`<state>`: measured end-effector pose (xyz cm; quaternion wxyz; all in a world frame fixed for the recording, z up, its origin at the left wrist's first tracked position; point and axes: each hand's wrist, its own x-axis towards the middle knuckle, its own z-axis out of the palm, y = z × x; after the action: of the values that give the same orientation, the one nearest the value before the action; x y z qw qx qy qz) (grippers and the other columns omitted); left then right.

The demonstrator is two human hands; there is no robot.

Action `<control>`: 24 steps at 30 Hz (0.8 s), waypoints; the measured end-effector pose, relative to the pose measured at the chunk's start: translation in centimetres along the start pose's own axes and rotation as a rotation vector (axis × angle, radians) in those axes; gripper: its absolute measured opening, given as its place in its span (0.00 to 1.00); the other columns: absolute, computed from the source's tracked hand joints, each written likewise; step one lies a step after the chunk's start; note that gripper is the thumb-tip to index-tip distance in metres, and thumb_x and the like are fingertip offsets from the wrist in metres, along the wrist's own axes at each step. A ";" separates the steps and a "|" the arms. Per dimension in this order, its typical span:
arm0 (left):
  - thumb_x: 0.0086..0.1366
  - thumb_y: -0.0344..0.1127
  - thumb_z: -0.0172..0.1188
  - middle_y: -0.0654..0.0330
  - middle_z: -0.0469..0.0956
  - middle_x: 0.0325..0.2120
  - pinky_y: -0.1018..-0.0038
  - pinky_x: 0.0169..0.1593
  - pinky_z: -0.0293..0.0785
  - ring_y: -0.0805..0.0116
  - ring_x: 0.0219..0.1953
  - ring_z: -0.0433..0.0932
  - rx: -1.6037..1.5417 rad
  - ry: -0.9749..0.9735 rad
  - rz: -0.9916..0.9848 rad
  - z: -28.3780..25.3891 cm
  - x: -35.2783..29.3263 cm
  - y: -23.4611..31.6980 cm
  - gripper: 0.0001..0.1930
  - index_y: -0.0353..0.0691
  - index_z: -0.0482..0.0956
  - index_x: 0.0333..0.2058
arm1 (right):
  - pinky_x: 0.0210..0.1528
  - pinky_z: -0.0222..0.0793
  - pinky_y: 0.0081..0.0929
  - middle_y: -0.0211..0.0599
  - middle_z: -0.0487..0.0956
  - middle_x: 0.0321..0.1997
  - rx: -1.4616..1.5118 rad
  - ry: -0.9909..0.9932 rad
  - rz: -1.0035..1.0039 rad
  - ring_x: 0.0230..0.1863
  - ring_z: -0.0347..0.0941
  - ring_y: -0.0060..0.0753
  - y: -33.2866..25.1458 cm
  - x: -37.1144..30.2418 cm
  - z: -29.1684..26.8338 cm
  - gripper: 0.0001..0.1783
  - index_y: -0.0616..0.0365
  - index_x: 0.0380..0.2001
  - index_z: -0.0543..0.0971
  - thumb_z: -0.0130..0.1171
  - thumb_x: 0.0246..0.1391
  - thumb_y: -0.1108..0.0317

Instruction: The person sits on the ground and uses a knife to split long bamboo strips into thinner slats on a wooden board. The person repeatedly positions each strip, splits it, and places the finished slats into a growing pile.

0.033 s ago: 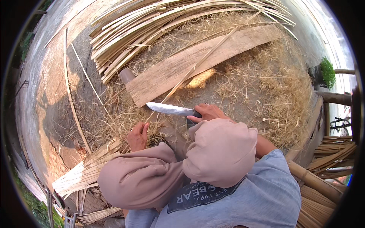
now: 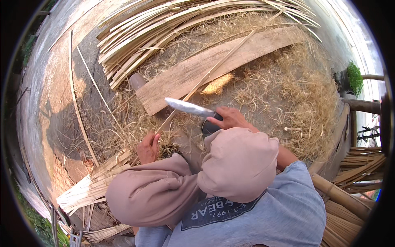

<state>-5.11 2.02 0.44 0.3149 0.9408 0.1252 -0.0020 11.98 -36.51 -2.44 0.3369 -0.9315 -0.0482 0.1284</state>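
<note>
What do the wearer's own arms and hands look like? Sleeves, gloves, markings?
Left hand and right hand: both gloveless; too small to tell any rings. Right arm: bare below a light grey-blue shirt sleeve, no print visible on that sleeve. Left arm: mostly hidden behind a dusty-brown trouser leg.

Print stands in one place, the front of the person's blue-grey shirt (image 2: 296,201); there a dark panel (image 2: 222,221) carries pale lettering (image 2: 201,211) in capitals, some large, some smaller, with a few numerals among them; it all appears upside down and slanted (as a wearer sees their own chest), partly hidden by the raised right knee (image 2: 242,168).
</note>
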 end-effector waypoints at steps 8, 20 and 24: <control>0.71 0.44 0.65 0.59 0.75 0.18 0.71 0.25 0.64 0.72 0.20 0.72 -0.117 -0.189 -0.125 -0.1 1.3 -1.7 0.15 0.37 0.83 0.33 | 0.23 0.68 0.39 0.37 0.74 0.18 -0.123 -0.013 -0.525 0.20 0.71 0.33 -1.3 -2.7 3.6 0.31 0.59 0.24 0.76 0.59 0.66 0.40; 0.72 0.49 0.64 0.67 0.78 0.21 0.79 0.27 0.67 0.81 0.23 0.72 -0.445 -0.764 -0.396 -4.3 3.7 -8.7 0.18 0.38 0.81 0.35 | 0.26 0.64 0.42 0.46 0.73 0.15 0.018 0.260 0.150 0.17 0.68 0.40 5.9 4.4 -4.5 0.38 0.66 0.20 0.76 0.57 0.64 0.36; 0.72 0.56 0.62 0.69 0.75 0.17 0.78 0.24 0.60 0.80 0.19 0.68 -0.519 -0.580 -0.333 2.9 7.4 -0.4 0.23 0.39 0.82 0.31 | 0.26 0.66 0.42 0.46 0.74 0.16 0.137 -0.006 -0.022 0.20 0.71 0.40 -2.7 -1.4 3.9 0.37 0.65 0.22 0.77 0.58 0.64 0.37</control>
<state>2.16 2.36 -2.69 0.5590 0.7578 0.1779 -0.2858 9.60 -32.31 -3.34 0.4009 -0.9054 -0.0504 0.1305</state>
